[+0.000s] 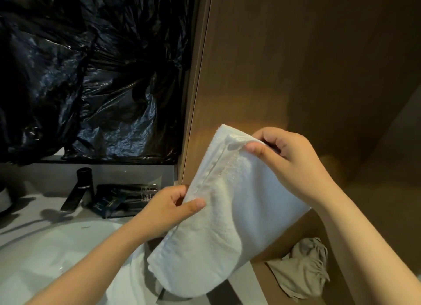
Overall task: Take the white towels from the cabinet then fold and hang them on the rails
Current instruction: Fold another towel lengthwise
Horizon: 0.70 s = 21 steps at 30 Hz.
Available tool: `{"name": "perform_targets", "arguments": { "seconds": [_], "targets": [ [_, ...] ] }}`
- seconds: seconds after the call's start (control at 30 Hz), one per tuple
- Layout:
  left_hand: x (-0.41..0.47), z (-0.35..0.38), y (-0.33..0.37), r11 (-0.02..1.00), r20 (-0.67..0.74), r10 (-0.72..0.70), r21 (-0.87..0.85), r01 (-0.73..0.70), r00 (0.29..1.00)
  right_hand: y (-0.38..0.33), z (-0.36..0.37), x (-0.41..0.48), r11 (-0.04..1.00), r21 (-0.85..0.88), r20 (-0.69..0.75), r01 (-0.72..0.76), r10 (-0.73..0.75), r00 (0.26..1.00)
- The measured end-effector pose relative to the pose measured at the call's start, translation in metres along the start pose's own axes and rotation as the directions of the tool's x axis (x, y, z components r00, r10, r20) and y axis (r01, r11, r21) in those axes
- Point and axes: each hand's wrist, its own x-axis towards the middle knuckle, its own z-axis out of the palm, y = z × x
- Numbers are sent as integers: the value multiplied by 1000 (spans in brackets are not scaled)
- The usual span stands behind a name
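A folded white towel [218, 218] hangs in the air in front of the open wooden cabinet [296, 65], tilted from upper right to lower left. My left hand [170, 210] pinches its left edge near the middle between thumb and fingers. My right hand [289, 161] pinches the top corner, lifting a layer of the fabric. The towel's rounded lower end droops over the sink edge. No towel rail is in view.
A white sink basin [57, 254] with a black faucet [78, 191] lies at the lower left, dark packets [123, 197] beside it. Black plastic sheeting [91, 72] covers the wall above. A crumpled beige cloth [303, 268] lies on a lower cabinet shelf.
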Motion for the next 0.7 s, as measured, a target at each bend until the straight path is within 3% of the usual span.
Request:
{"name": "perform_targets", "arguments": {
  "seconds": [0.2,0.37,0.5,0.7],
  "targets": [
    [-12,4,-34,986,40,-82,146,75,996,15,6,-15,980,146,-26,-136,141,990],
    [-9,-8,-34,967,60,-80,246,63,995,55,26,-51,919,176,-54,-352,366,929],
    [15,-14,-19,904,204,-215,412,116,955,96,49,-93,806,166,-32,-568,580,814],
    [28,42,-105,630,259,-420,773,74,870,151,122,-181,565,119,109,-817,810,576]
  ]
}}
